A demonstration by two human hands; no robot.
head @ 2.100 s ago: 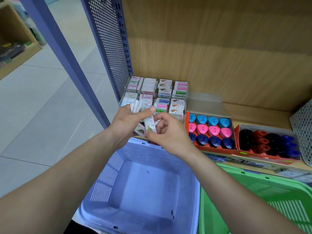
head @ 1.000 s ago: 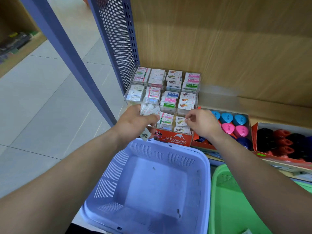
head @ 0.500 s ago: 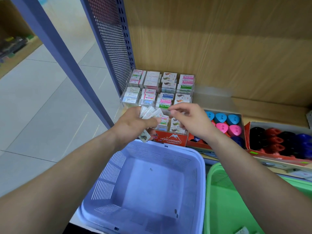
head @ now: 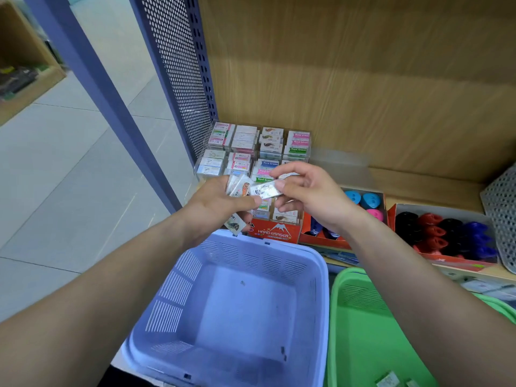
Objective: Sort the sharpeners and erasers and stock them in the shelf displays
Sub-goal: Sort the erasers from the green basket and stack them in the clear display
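Your left hand (head: 215, 203) grips a fanned bunch of wrapped erasers (head: 237, 187), held above the far rim of a blue basket (head: 178, 289). Your right hand (head: 310, 192) pinches a single eraser (head: 266, 189) between thumb and forefinger, just beside the bunch. Behind both hands, on the wooden shelf (head: 418, 184), stands a clear display case (head: 245, 148) filled with rows of erasers, with a red box (head: 275, 232) printed HARD ERASER at its front. To the right lie blue and pink sharpeners (head: 364, 201) in a tray, partly hidden by your right wrist, then black, red and blue sharpeners (head: 444, 233) in another. A green basket (head: 336, 303) sits beside the blue one.
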